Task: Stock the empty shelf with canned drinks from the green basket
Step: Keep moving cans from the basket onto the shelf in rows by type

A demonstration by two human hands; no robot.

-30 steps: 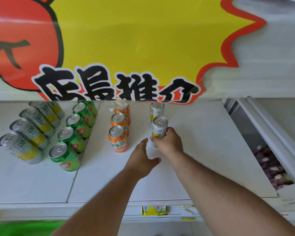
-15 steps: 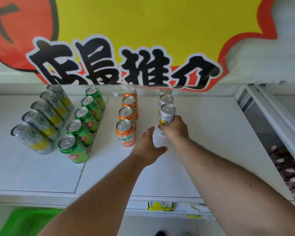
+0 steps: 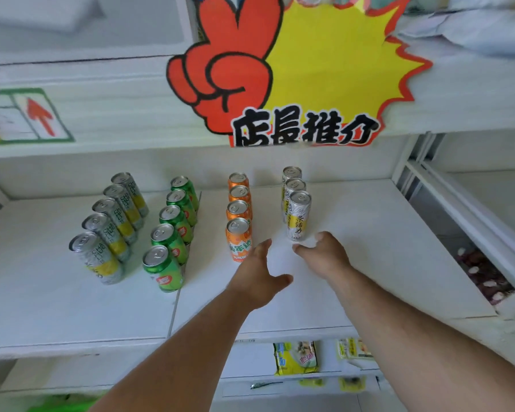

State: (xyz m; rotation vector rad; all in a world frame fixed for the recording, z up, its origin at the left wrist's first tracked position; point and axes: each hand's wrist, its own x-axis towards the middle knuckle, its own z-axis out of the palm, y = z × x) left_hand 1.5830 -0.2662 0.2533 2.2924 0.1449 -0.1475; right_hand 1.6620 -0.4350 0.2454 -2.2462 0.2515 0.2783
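Presently, head view. Shelf (image 3: 354, 263): four rows of upright cans, counted leftward from the front white-and-yellow can (image 3: 298, 217). That can heads a row of three; two more stand directly behind it. Orange row (image 3: 239, 215), four cans, next left. Green row (image 3: 173, 230), five cans, beyond that. Silver-yellow row (image 3: 110, 224), five cans, farthest left.

Right hand (image 3: 324, 257): empty, fingers loosely spread, just in front of the front white-and-yellow can, apparently clear of it.

Left hand (image 3: 257, 278): empty, fingers extended, nearer the front orange can.

Green basket (image 3: 63, 402): a sliver below the shelf; judged the next reach, the left hand the closer.
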